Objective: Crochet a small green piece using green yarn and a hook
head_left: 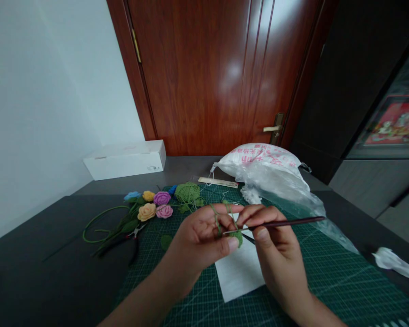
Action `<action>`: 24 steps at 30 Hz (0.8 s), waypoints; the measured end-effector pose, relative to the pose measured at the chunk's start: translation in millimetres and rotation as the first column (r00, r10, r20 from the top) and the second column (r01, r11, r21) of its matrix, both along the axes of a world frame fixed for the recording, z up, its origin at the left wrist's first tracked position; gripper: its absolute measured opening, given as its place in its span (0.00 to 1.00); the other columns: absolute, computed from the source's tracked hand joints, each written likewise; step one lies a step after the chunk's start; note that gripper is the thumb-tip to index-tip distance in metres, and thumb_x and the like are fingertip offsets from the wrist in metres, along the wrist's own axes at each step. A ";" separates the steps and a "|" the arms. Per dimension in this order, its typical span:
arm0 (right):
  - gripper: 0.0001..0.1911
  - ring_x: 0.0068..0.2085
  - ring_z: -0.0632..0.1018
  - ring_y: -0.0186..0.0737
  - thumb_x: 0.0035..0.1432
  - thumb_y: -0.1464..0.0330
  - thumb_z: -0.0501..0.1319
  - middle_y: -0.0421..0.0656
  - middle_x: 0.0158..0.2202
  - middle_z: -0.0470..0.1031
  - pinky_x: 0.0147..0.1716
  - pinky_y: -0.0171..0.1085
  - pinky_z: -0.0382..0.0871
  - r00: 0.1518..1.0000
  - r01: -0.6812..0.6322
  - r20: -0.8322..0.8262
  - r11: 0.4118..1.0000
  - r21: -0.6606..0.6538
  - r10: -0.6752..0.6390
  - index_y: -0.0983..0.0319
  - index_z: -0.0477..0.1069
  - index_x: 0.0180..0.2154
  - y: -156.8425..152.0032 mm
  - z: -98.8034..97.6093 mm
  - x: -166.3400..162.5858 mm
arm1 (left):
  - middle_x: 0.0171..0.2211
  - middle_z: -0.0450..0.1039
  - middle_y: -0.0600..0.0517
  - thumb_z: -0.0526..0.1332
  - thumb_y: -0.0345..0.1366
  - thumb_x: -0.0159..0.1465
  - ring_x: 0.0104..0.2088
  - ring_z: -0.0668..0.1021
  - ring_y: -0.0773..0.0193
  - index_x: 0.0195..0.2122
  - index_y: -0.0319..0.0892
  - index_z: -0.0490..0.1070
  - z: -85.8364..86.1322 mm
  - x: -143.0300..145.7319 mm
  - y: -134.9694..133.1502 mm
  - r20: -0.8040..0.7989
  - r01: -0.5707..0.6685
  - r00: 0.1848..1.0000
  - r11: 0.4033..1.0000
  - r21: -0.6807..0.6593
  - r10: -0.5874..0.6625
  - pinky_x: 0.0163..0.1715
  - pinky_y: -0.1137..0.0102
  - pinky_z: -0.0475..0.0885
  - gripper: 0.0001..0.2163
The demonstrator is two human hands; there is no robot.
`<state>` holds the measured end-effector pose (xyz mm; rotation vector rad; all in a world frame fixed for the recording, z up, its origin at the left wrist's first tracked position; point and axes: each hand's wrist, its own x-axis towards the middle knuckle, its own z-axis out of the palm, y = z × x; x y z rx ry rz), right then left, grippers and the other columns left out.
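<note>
My left hand (pixel 204 234) pinches a small green crochet piece (pixel 237 237) between thumb and fingers, and green yarn (pixel 216 217) loops around its fingers. A crochet hook (pixel 289 222) with a dark handle is gripped in my right hand (pixel 276 240), its thin metal tip reaching the crochet piece. Whether the tip passes through a stitch is too small to tell. Both hands are above a sheet of white paper (pixel 236 277) on the green cutting mat (pixel 197 295). Behind them lies a ball of green yarn (pixel 187 192).
Crocheted flowers (pixel 146 212) on green stems lie left, beside black-handled pliers (pixel 135 234). A white box (pixel 129 159) stands by the wall. Back right are a stuffed plastic bag (pixel 262 163) and a pale strip (pixel 218 182). Crumpled white plastic (pixel 397 263) sits at the right edge.
</note>
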<state>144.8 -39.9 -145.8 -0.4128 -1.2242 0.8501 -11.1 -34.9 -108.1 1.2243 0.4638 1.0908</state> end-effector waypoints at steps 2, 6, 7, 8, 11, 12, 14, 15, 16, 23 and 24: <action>0.04 0.43 0.78 0.41 0.68 0.64 0.62 0.41 0.36 0.78 0.47 0.41 0.71 0.999 0.048 0.023 0.998 0.033 -0.049 0.55 0.76 0.40 0.1 -2.7 1.0 | 0.49 0.80 0.47 0.71 0.26 0.58 0.56 0.77 0.51 0.36 0.43 0.79 -0.3 0.2 -0.6 -0.036 -0.022 0.999 1.000 -0.001 0.022 0.55 0.58 0.69 0.07; 0.05 0.42 0.79 0.41 0.69 0.63 0.61 0.41 0.37 0.79 0.45 0.42 0.71 0.999 0.051 -0.012 0.998 -0.032 -0.051 0.55 0.75 0.41 1.4 -6.4 4.6 | 0.42 0.80 0.50 0.72 0.27 0.58 0.43 0.79 0.62 0.44 0.44 0.81 0.9 0.2 -1.7 -0.100 -0.084 0.991 0.996 0.010 0.084 0.44 0.68 0.72 0.13; 0.06 0.42 0.79 0.41 0.69 0.62 0.60 0.41 0.37 0.79 0.44 0.42 0.71 0.999 0.037 -0.024 0.998 -0.057 -0.039 0.55 0.74 0.41 1.9 -6.8 5.3 | 0.40 0.79 0.51 0.72 0.27 0.58 0.41 0.78 0.64 0.44 0.45 0.82 1.5 0.2 -2.0 -0.106 -0.096 0.990 0.995 0.010 0.097 0.43 0.70 0.72 0.13; 0.06 0.42 0.80 0.41 0.70 0.62 0.60 0.41 0.37 0.79 0.44 0.42 0.71 0.999 0.023 -0.036 0.997 -0.076 -0.025 0.55 0.74 0.41 2.6 -6.9 6.0 | 0.38 0.79 0.52 0.72 0.27 0.58 0.40 0.78 0.65 0.45 0.45 0.82 2.2 0.2 -2.3 -0.112 -0.107 0.988 0.994 0.006 0.107 0.42 0.71 0.71 0.14; 0.07 0.42 0.80 0.42 0.70 0.60 0.58 0.41 0.36 0.79 0.43 0.42 0.71 0.998 -0.036 -0.057 0.997 -0.074 0.031 0.55 0.72 0.41 4.5 -4.6 7.8 | 0.33 0.77 0.54 0.72 0.27 0.57 0.37 0.77 0.68 0.45 0.45 0.82 3.2 0.1 -3.0 -0.131 -0.140 0.982 0.990 -0.001 0.139 0.41 0.73 0.71 0.14; 0.07 0.42 0.80 0.42 0.71 0.60 0.58 0.41 0.36 0.80 0.43 0.42 0.70 0.997 -0.053 -0.055 0.997 -0.055 0.050 0.55 0.71 0.41 5.1 -3.2 8.4 | 0.34 0.77 0.54 0.73 0.27 0.57 0.37 0.77 0.68 0.45 0.44 0.82 2.9 0.0 -3.1 -0.137 -0.146 0.980 0.989 -0.002 0.145 0.41 0.72 0.72 0.14; 0.06 0.43 0.80 0.43 0.71 0.61 0.57 0.41 0.36 0.80 0.43 0.42 0.70 0.997 -0.069 -0.033 0.998 -0.014 0.068 0.55 0.71 0.41 5.7 0.2 10.0 | 0.35 0.79 0.52 0.73 0.28 0.57 0.37 0.78 0.66 0.45 0.42 0.81 1.5 -0.4 -2.9 -0.150 -0.153 0.977 0.988 0.001 0.151 0.41 0.71 0.73 0.14; 0.06 0.43 0.80 0.43 0.71 0.62 0.57 0.41 0.36 0.80 0.44 0.43 0.70 0.998 -0.061 -0.014 0.998 0.009 0.062 0.55 0.71 0.41 5.7 1.9 10.9 | 0.36 0.79 0.51 0.73 0.28 0.57 0.37 0.78 0.65 0.45 0.41 0.81 0.6 -0.6 -2.6 -0.154 -0.154 0.976 0.988 0.005 0.153 0.40 0.70 0.73 0.14; 0.06 0.43 0.80 0.43 0.71 0.63 0.57 0.41 0.36 0.80 0.44 0.43 0.70 0.999 -0.043 0.010 0.999 0.033 0.042 0.55 0.71 0.41 5.6 3.5 12.0 | 0.36 0.80 0.51 0.73 0.29 0.57 0.37 0.78 0.65 0.45 0.41 0.81 -0.2 -0.8 -2.3 -0.158 -0.157 0.975 0.988 0.011 0.157 0.40 0.70 0.73 0.14; 0.06 0.42 0.81 0.46 0.70 0.66 0.58 0.42 0.39 0.83 0.48 0.53 0.71 0.934 0.141 0.266 0.929 0.342 -0.240 0.53 0.74 0.46 2.4 4.8 25.6 | 0.33 0.77 0.53 0.73 0.28 0.56 0.34 0.78 0.67 0.45 0.42 0.81 3.8 1.1 -4.3 -0.192 -0.194 0.962 0.981 0.034 0.196 0.36 0.72 0.73 0.14; 0.08 0.43 0.82 0.47 0.70 0.66 0.58 0.43 0.41 0.84 0.48 0.54 0.72 0.913 0.141 0.305 0.911 0.387 -0.271 0.52 0.73 0.48 1.8 4.9 27.9 | 0.33 0.77 0.53 0.73 0.28 0.56 0.34 0.78 0.66 0.45 0.42 0.80 4.9 1.6 -5.3 -0.200 -0.203 0.958 0.979 0.028 0.204 0.36 0.72 0.73 0.14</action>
